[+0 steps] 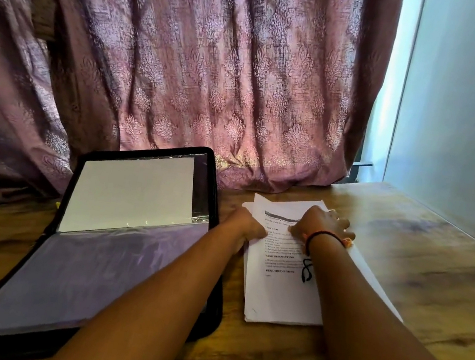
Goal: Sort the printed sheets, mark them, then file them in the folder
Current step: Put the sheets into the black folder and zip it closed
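My left hand point(249, 228) grips the left edge of the white stack of printed paper sheets point(280, 294), thumb on top. My right hand point(320, 224) rests on its far half; I cannot tell its grasp. The black plastic-sleeved folder point(212, 182) lies open just left of the stack. The bare brown wooden table point(430, 285) runs right to the pale wall point(470, 122).

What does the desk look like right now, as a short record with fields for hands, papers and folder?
left hand: grips the printed sheets at their left edge
right hand: rests on top of them, grip unclear
sheets' place: wooden table, right of the folder
top sheet: black pen mark
folder: open, clear sleeves
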